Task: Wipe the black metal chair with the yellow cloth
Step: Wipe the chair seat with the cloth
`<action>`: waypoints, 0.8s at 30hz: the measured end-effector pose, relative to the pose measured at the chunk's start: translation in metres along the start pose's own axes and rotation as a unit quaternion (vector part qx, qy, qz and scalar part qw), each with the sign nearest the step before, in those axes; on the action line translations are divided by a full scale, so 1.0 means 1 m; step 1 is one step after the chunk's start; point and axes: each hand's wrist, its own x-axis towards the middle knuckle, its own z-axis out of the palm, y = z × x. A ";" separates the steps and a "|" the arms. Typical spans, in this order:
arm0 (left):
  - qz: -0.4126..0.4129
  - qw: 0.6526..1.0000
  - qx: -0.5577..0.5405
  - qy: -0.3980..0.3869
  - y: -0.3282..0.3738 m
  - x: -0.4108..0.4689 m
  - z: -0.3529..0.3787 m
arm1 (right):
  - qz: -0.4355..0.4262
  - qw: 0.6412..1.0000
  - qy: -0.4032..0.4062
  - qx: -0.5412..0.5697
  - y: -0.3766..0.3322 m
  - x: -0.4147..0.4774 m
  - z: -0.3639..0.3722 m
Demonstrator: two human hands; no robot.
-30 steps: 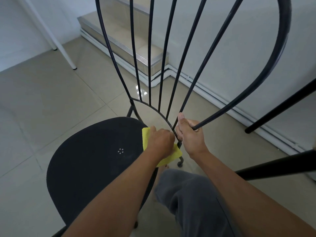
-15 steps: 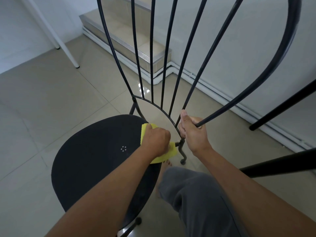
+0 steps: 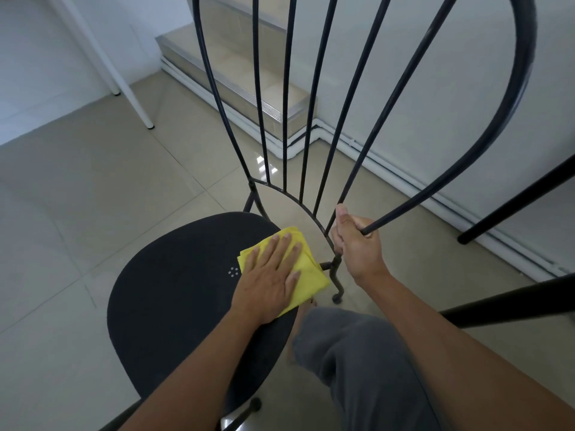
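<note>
Left hand (image 3: pixel 270 276) lies flat, fingers straight, pressing the yellow cloth (image 3: pixel 306 275) on the rear of the black metal chair (image 3: pixel 174 293) seat, right hand (image 3: pixel 357 244) grips the backrest frame; seat wipe looks barely begun, most of seat, bars, legs likely left.

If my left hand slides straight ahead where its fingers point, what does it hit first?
The left hand would probably meet the chair back's curved bar first, though depth is unclear.
</note>
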 end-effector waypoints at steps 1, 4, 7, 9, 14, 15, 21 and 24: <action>-0.018 1.000 0.001 0.003 -0.008 -0.008 0.000 | -0.003 1.000 0.007 -0.008 -0.002 -0.001 0.001; -0.065 0.998 0.008 0.011 -0.033 -0.040 0.001 | 0.014 0.998 0.046 -0.036 0.002 -0.004 0.003; -0.113 0.994 0.008 0.006 -0.053 -0.069 0.000 | 0.067 0.990 0.109 -0.067 0.007 -0.012 0.012; -0.139 0.990 0.008 0.005 -0.062 -0.085 -0.001 | 0.085 0.982 0.150 -0.072 0.008 -0.019 0.021; -0.185 0.983 -0.006 0.011 -0.068 -0.113 -0.004 | 0.124 0.959 0.232 -0.103 0.010 -0.046 0.041; -0.190 0.982 -0.011 0.013 -0.068 -0.117 -0.004 | 0.135 0.954 0.242 -0.111 0.013 -0.052 0.045; -0.215 0.976 -0.015 0.015 -0.070 -0.140 -0.002 | 0.240 0.936 0.184 -0.179 0.040 -0.085 0.077; -0.231 0.973 -0.013 0.016 -0.072 -0.153 -0.001 | 0.295 0.926 0.163 -0.168 0.050 -0.092 0.089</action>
